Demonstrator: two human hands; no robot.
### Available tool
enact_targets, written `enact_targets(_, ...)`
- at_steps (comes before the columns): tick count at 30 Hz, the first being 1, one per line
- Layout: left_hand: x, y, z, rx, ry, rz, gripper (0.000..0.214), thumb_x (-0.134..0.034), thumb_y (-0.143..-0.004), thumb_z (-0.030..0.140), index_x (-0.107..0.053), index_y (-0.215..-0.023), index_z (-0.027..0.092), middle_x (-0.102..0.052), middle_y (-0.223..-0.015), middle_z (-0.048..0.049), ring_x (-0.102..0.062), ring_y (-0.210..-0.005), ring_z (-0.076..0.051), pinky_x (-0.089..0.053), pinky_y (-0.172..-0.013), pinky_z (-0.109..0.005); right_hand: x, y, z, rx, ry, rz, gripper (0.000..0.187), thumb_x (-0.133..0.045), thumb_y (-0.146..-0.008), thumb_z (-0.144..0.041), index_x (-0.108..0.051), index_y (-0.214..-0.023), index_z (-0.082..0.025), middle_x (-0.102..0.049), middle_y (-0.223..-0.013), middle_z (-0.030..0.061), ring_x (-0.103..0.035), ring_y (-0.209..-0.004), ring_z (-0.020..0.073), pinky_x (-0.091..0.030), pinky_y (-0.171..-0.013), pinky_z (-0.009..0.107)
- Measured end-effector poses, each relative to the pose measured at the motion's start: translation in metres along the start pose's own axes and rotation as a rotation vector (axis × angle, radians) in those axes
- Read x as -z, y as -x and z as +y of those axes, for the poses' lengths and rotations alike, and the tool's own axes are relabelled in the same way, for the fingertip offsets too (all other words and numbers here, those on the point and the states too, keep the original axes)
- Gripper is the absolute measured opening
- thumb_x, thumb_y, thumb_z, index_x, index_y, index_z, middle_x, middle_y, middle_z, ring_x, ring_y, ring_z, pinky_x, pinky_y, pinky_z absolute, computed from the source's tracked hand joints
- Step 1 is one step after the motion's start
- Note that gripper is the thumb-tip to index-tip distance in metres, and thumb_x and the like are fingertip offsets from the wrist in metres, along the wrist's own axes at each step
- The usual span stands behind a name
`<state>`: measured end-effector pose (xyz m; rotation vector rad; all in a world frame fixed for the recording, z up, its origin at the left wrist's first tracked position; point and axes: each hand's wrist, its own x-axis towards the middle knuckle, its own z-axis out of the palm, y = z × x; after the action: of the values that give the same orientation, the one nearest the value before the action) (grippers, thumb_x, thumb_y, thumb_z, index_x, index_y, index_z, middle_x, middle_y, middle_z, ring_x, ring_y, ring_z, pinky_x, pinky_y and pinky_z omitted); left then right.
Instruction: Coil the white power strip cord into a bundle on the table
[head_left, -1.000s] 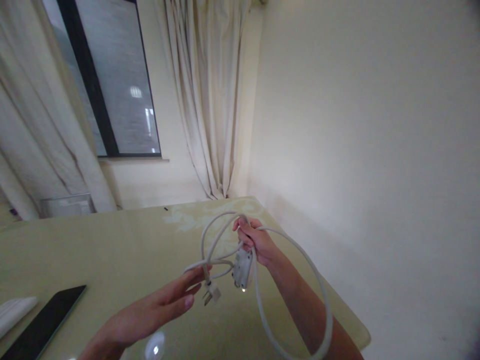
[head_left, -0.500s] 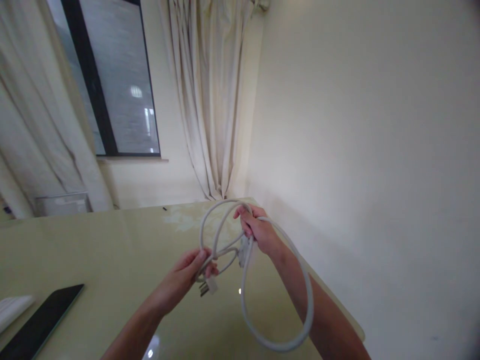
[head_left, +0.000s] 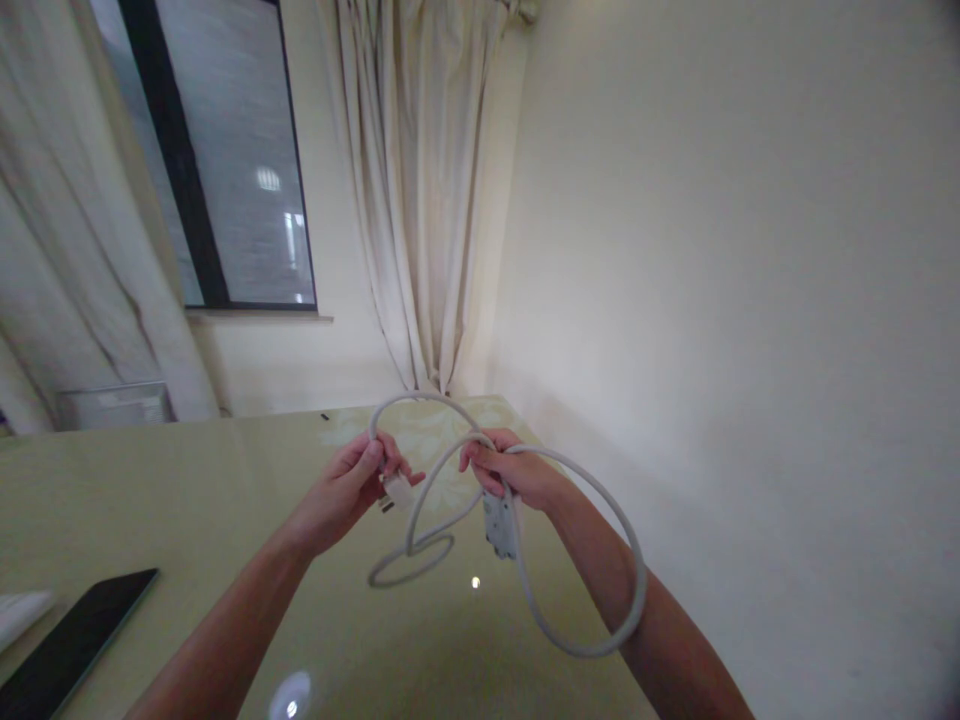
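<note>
A grey-white power cord hangs in loose loops between my two hands above the table. My left hand is closed around the cord close to its plug, whose metal prongs point down and left. My right hand grips the gathered loops where several strands cross. Just below the right fingers hangs a pale block that looks like a socket end; its upper part is hidden by the hand. One big loop drops in front of my right forearm, and a smaller one dangles between the hands.
The glossy, pale green table runs under both hands. A flat black object and a white object lie at its left edge. A small dark bit rests near the far edge. A wall borders the right side.
My left hand has moved up and left with the plug, pulling away from the loops it held. A small loop now hangs free between the hands. The right hand has shifted slightly.
</note>
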<state>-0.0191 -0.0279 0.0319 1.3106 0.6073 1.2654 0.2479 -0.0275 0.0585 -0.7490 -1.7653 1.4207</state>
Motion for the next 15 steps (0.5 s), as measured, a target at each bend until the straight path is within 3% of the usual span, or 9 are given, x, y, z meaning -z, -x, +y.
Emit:
enact_targets(2,0.005,-0.002,0.003,-0.085,-0.105,0.049,0.035,-0.073,-0.089,0.053,-0.069,-0.083,0.018,-0.061,-0.072,-0.0024,-0.066,-0.08,-0.018,-0.052,-0.071,-0.025,0.0,0.001,0.002,-0.019,0.055,0.01,0.04,-0.062,-0.094,-0.056,-0.067,-0.09,-0.017,-0.045,-0.043,-0.0097,-0.03,-0.039,0.0074,-0.023,-0.044,0.021)
enact_targets(4,0.015,0.0,0.003,-0.156,-0.224,0.176,0.03,-0.074,-0.089,0.048,-0.074,-0.092,0.019,-0.056,-0.063,0.0012,-0.059,-0.065,-0.013,-0.046,-0.06,-0.019,0.002,0.002,0.003,-0.02,0.126,0.078,0.039,-0.06,-0.095,-0.054,-0.068,-0.09,-0.017,-0.043,-0.043,-0.0098,-0.029,-0.039,0.0075,-0.024,-0.045,0.022)
enact_targets(6,0.025,0.008,-0.002,-0.074,-0.291,0.195,0.03,-0.075,-0.088,0.047,-0.075,-0.1,0.019,-0.051,-0.057,0.0043,-0.047,-0.051,-0.01,-0.037,-0.048,-0.017,0.005,0.002,0.001,-0.001,0.211,0.191,0.036,-0.058,-0.096,-0.051,-0.068,-0.088,-0.017,-0.043,-0.042,-0.0096,-0.031,-0.039,0.0077,-0.025,-0.046,0.022)
enact_targets(8,0.027,0.02,-0.012,0.107,-0.318,0.102,0.035,-0.077,-0.085,0.048,-0.075,-0.104,0.018,-0.057,-0.062,0.0028,-0.048,-0.048,-0.01,-0.036,-0.044,-0.018,0.005,0.0,-0.003,0.013,0.274,0.243,0.033,-0.058,-0.097,-0.048,-0.068,-0.086,-0.017,-0.043,-0.043,-0.0093,-0.033,-0.04,0.008,-0.026,-0.047,0.022)
enact_targets(11,0.009,0.039,-0.037,0.257,-0.319,0.061,0.045,-0.081,-0.079,0.053,-0.071,-0.107,0.019,-0.065,-0.076,-0.0014,-0.059,-0.056,-0.014,-0.046,-0.051,-0.023,-0.003,-0.008,-0.008,0.027,0.315,0.235,0.032,-0.059,-0.096,-0.047,-0.068,-0.086,-0.018,-0.045,-0.044,-0.0085,-0.036,-0.041,0.0084,-0.029,-0.048,0.023)
enact_targets(15,-0.026,0.041,-0.073,0.211,-0.359,0.271,0.043,-0.077,-0.078,0.059,-0.062,-0.088,0.02,-0.055,-0.064,0.0036,-0.051,-0.05,-0.013,-0.04,-0.045,-0.023,-0.023,-0.02,-0.012,0.063,0.342,0.251,0.031,-0.057,-0.097,-0.045,-0.066,-0.084,-0.018,-0.046,-0.043,-0.0082,-0.038,-0.04,0.0086,-0.031,-0.049,0.023)
